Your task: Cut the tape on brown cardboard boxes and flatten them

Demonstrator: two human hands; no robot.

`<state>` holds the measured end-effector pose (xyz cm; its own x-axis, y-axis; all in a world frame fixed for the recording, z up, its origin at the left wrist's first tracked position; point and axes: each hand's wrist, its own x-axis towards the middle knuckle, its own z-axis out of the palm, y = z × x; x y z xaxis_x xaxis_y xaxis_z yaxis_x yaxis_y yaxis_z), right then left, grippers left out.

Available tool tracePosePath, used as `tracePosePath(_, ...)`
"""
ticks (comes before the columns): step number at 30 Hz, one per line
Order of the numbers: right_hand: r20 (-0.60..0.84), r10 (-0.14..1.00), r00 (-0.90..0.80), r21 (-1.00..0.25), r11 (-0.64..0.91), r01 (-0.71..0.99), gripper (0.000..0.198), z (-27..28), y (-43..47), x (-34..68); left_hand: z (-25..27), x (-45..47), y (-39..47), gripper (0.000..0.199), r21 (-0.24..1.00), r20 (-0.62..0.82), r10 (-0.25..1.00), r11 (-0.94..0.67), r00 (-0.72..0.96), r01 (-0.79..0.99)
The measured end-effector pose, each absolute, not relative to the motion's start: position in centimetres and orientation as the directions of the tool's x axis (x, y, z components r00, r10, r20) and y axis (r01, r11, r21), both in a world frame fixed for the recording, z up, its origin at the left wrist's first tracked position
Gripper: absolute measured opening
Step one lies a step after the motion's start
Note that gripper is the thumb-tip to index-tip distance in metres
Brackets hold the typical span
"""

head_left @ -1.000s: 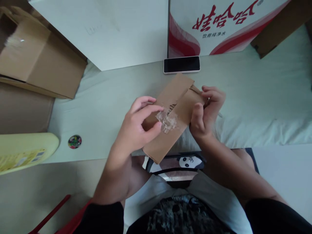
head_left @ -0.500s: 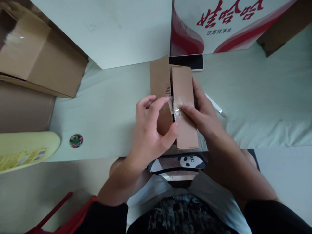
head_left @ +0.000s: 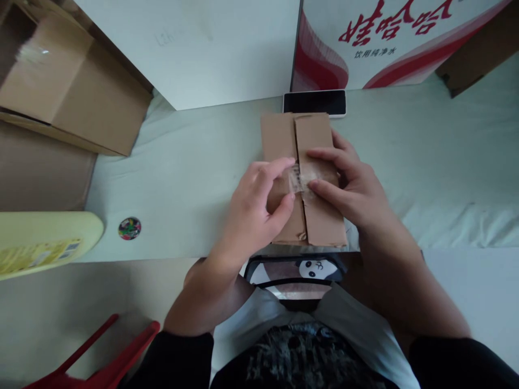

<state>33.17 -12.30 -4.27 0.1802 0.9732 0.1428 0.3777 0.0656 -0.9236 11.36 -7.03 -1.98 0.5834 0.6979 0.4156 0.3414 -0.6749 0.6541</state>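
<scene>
A small brown cardboard box (head_left: 279, 135) lies on the table before me, its two top flaps lying nearly level with a narrow seam between them. Clear tape (head_left: 298, 178), wrinkled and with dark marks beneath, crosses the middle of that seam. Over the left flap, my left hand (head_left: 259, 202) is open, thumb and index finger apart, their tips at either side of the tape's left end. My right hand (head_left: 351, 181) holds the box's right side, with index finger and thumb on the right flap. Its other fingers are partly hidden beside the box.
A phone-like dark-screened device (head_left: 314, 102) lies just behind the box. White cartons (head_left: 227, 48) stand at the back. Larger cardboard boxes (head_left: 101, 97), a pale yellow bottle (head_left: 48, 237) and a round colourful disc (head_left: 130, 228) are leftward. A red chair (head_left: 121, 356) is below the table edge.
The raised left flap has come down level with the right one. My right index finger has moved onto the top. A white blade-tipped tool at the right is now hidden.
</scene>
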Motion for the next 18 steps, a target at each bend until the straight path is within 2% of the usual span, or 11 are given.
tracePosePath(4, 0.121, 0.974, 0.193, -0.929, 0.042, 0.369, 0.048, -4.13, -12.26, 33.47, -2.06, 11.13, -6.59, 0.039, 0.626, 0.454, 0.654, -0.717, 0.605, 0.306)
tracePosePath(13, 0.081, 0.978, 0.193, -0.923, 0.001, 0.384, 0.05, -3.76, -12.44, 33.2, -2.27, 11.07, -6.12, 0.03, 0.631, 0.433, 0.668, -0.704, 0.605, 0.325)
tracePosePath(18, 0.091, 0.982, 0.168, -0.906, 0.011, 0.424, 0.052, -3.52, -12.35, 33.31, -2.03, 11.44, -6.13, 0.011, 0.67, 0.461, 0.694, -0.681, 0.554, 0.295)
